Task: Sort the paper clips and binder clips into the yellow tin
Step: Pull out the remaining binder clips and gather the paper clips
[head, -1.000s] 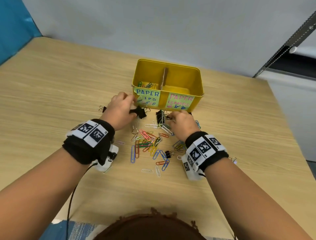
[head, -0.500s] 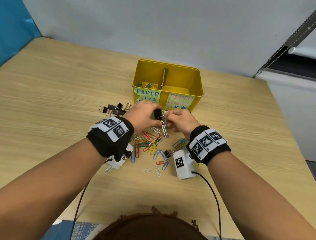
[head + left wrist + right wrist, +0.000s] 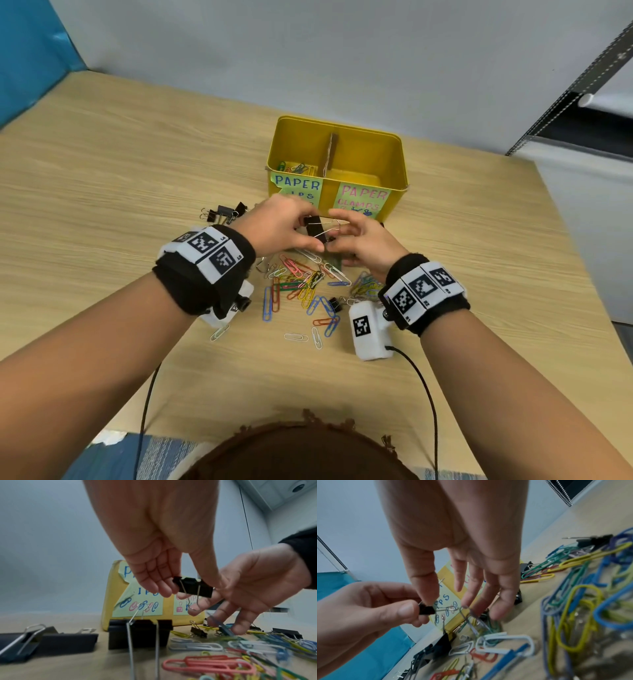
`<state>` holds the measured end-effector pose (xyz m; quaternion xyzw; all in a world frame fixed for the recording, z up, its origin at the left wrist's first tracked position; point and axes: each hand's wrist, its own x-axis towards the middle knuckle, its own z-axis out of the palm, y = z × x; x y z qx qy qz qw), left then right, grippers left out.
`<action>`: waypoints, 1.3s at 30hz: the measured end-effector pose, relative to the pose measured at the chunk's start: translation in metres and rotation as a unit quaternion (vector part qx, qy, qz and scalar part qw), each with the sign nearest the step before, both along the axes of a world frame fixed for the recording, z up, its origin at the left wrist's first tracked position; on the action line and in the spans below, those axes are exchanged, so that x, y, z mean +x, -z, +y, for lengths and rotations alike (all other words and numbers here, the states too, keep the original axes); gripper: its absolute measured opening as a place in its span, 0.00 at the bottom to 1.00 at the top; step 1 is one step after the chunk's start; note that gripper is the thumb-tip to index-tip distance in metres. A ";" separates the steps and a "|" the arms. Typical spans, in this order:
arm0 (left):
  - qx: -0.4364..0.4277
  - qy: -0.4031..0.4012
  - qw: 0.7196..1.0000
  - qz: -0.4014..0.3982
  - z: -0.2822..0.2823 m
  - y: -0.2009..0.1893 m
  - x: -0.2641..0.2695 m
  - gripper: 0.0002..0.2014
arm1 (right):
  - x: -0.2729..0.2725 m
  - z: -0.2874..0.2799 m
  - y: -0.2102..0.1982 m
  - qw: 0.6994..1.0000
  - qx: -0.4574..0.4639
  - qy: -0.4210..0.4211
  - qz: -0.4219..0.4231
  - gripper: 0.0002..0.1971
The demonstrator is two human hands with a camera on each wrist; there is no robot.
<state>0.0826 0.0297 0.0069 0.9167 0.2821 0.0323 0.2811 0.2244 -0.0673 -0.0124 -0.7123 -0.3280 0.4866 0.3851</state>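
Note:
The yellow tin stands at the back, split by a cardboard divider. Its left part, labelled PAPER CLIPS, holds several paper clips; the right label reads PAPER CLAMPS. In front of the tin my left hand pinches a black binder clip above the table. My right hand meets it: the thumb tip touches the clip and the fingers stay straight and spread. A grey paper clip hangs from the clip's wire handle. Coloured paper clips lie scattered below both hands.
More black binder clips lie left of my hands, and a small one sits among the paper clips. The grey wall runs just behind the tin. The table's right edge is near. Wrist-camera cables trail toward me.
My left hand carried the binder clip rightward from the tin's left corner. My right hand rose off the paper clip pile to meet it. Both now hold together in front of the tin.

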 end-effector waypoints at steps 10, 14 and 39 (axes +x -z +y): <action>0.091 -0.015 0.990 0.106 0.020 0.007 -0.016 0.29 | 0.006 0.002 0.009 0.933 -0.023 -0.075 -0.351 0.22; 0.155 -0.051 0.978 0.131 0.026 0.014 -0.021 0.28 | 0.000 0.008 0.014 0.858 -0.096 -0.226 -0.450 0.27; 0.076 0.037 0.989 0.125 -0.016 0.023 0.011 0.27 | 0.014 -0.019 -0.020 0.837 -0.177 -0.160 -0.493 0.21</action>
